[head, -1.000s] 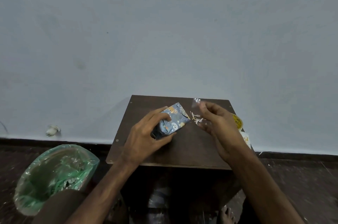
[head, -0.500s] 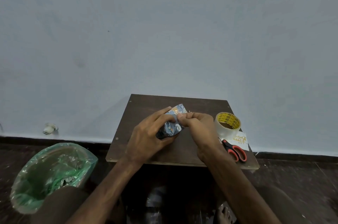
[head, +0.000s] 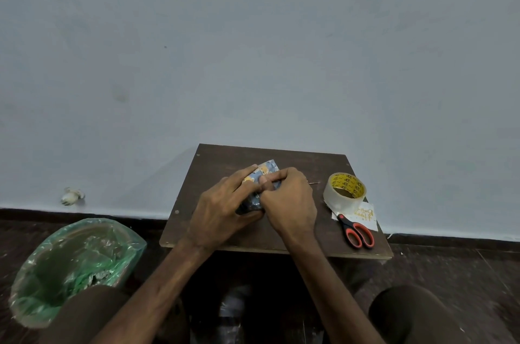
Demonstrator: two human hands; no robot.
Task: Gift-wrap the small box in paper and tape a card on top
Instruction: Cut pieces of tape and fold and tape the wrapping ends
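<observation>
The box [head: 264, 171], wrapped in blue paper [head: 270, 166] printed with orange and white, lies near the middle of the table [head: 309, 163], and both hands are on it. Only its far corner and a strip of its top show; the rest is hidden under fingers.

The left hand [head: 222, 211] grasps it, fingers laid across the top and thumb hooked round the near side. The right hand [head: 289, 200] is curled over the box's right end, its thumb tip pressed to the paper just beside the left forefinger. I cannot tell what, if anything, lies under that thumb. A thin pale scrap [head: 313, 182] lies on the table just right of this hand, too small to make out.

Further right stands the tape [head: 344, 191], a clear roll with a yellow core, hole upward. Just nearer than it lies the card [head: 367, 215], white with gold lettering, at the table's right edge. The scissors [head: 356, 231] rest partly on the card, blades toward the tape, red and black handles toward the person.

On the dark floor [head: 450, 273] to the left stands a bin [head: 76, 262] lined with a green bag, crumpled scraps inside. The person's knees [head: 408, 315] show at the bottom. Behind the table rises a pale wall [head: 253, 62], with a small white object [head: 71, 196] at its foot on the left.
</observation>
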